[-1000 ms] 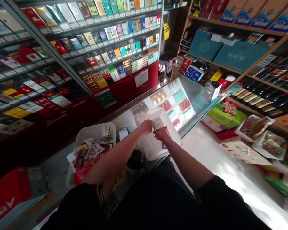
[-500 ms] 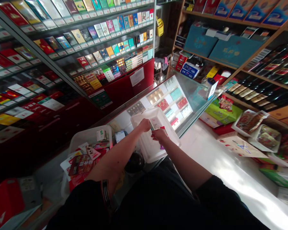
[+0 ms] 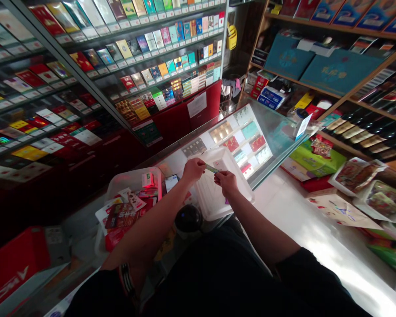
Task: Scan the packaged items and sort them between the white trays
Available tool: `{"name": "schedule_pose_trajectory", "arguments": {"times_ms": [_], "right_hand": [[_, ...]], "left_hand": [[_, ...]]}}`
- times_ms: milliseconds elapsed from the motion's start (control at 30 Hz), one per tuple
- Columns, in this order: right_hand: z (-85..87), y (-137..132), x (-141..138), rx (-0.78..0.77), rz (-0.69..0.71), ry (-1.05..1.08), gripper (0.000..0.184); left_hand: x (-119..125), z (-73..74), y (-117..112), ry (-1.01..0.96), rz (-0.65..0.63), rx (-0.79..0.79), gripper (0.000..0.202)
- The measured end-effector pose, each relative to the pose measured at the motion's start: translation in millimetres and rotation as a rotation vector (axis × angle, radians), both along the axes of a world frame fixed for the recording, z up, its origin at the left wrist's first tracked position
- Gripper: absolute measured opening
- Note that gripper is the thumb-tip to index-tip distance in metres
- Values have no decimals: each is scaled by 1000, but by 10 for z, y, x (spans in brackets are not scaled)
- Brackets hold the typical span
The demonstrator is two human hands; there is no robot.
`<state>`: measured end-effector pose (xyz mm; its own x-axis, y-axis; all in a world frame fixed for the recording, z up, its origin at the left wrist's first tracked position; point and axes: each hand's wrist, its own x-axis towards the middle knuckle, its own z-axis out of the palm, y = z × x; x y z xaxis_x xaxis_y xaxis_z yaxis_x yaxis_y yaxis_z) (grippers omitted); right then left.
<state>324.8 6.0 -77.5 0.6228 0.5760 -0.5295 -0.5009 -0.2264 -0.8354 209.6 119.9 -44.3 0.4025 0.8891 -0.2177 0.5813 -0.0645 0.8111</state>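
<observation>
My left hand pinches one end of a narrow, greenish packet. The other end is between the fingers of my right hand, so it is stretched between both hands. Its exact kind is too small to tell. Beneath them a shallow white plastic tray sits on the glass counter. A bit of purple shows in the tray beside my right wrist. To the left of the tray stands a white plastic bin heaped with snack packets.
A phone and a dark, rounded device lie between bin and tray. The glass display counter runs to the right. Cigarette shelves line the back left; bottles and boxes fill the right shelves. A red box is lower left.
The camera view has shifted, so the surroundings appear further right. My hands have drawn apart slightly, leaving the packet plainly visible between them. A small box in the bin now glows red.
</observation>
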Motion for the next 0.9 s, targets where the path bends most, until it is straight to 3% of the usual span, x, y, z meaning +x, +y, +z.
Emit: {"name": "schedule_pose_trajectory", "arguments": {"times_ms": [233, 500, 600, 700, 800, 900], "right_hand": [[298, 22, -194, 162, 63, -52, 21], [433, 39, -640, 185, 251, -214, 25], [445, 20, -749, 179, 322, -317, 26], [463, -30, -812, 158, 407, -429, 31], [480, -99, -865, 161, 491, -557, 32], [462, -161, -915, 220, 565, -664, 33]], "left_hand": [[-476, 211, -302, -379, 300, -122, 13], [-1029, 391, -664, -374, 505, -86, 25], [-1214, 433, -802, -321, 490, -74, 32], [-1396, 440, -954, -249, 400, 68, 35], [-1554, 376, -1092, -222, 341, 214, 41], [-1670, 265, -1206, -210, 326, 216, 51]]}}
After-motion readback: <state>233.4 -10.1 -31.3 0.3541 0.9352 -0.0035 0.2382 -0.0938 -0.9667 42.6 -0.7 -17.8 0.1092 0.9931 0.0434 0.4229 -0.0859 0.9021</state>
